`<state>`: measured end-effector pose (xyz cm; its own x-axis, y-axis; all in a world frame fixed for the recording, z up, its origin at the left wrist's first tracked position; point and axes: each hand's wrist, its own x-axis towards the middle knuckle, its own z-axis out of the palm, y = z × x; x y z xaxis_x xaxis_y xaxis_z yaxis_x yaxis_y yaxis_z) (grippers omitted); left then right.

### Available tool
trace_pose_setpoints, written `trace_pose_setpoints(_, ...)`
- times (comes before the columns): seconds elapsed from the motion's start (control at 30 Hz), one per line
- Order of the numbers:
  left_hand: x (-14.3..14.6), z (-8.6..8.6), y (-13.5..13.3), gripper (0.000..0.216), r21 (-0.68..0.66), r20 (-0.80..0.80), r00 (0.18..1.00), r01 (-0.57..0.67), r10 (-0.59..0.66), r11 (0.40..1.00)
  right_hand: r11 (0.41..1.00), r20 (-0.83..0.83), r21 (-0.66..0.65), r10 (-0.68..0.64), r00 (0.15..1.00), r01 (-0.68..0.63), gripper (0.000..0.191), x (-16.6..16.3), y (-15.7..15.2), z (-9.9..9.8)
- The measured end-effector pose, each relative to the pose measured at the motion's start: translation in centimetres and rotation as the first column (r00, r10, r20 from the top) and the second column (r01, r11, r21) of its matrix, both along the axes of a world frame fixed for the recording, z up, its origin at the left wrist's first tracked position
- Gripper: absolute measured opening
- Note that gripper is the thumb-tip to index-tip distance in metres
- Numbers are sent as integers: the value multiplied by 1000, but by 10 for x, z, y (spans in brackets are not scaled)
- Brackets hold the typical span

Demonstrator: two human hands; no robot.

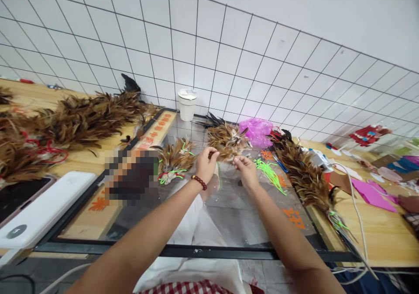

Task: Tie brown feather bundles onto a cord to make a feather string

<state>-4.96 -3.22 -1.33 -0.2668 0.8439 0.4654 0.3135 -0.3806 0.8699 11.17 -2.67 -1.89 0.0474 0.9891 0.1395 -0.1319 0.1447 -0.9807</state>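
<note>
My left hand (pixel 207 165), with a beaded bracelet at its wrist, is closed in a pinch above the glass tabletop (pixel 229 215). Across from it, a short gap away, my right hand (pixel 247 171) also has its thumb and fingertips pressed together. Whatever lies between the fingers of either hand is too small to make out. Just beyond both hands rests a pile of brown feathers (pixel 227 139). Bright green cords (pixel 270 174) lie to the right of my right hand. Left of my left hand is a feather bunch (pixel 175 156) with red and green ties.
A white lidded cup (pixel 187 105) stands against the wire grid, with a pink plastic bag (pixel 257 131) farther right. Long feather bundles lie at left (pixel 94 117) and right (pixel 304 172). A white power bank (pixel 46 206) sits at left; a white cable (pixel 358 215) hangs at right.
</note>
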Motion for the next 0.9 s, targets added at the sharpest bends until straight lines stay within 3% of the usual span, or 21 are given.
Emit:
trace_pose_setpoints(0.07,3,2,-3,11,45,-23,999,36,-35,998,998,-168,-46,-53,984,46,28,-3,-2,4)
trace_pose_setpoints(0.13,10,4,-8,9,20,11,988,152,-152,988,995,-292,-100,-25,956,-4,31,-8,-5,8)
trace_pose_setpoints(0.23,20,4,-12,7,-85,217,928,326,-302,941,972,-382,-179,75,921,-154,32,-17,-12,10)
trace_pose_setpoints(0.3,23,4,-13,14,-129,345,882,382,-320,915,957,-410,-201,114,905,-211,32,-21,-15,10)
trace_pose_setpoints(0.47,19,4,-10,26,-143,506,808,424,-302,894,947,-370,-159,206,906,-280,27,-23,-18,7)
trace_pose_setpoints(0.57,15,2,-7,29,-146,619,714,515,-328,845,937,-262,-138,279,924,-322,24,-24,-20,8)
trace_pose_setpoints(0.67,12,-1,-4,31,-141,704,647,531,-293,835,933,-208,-122,309,928,-338,26,-25,-22,8)
trace_pose_setpoints(0.9,11,0,-3,29,-126,684,644,567,-343,814,985,-231,-67,143,963,-162,24,-27,-22,6)
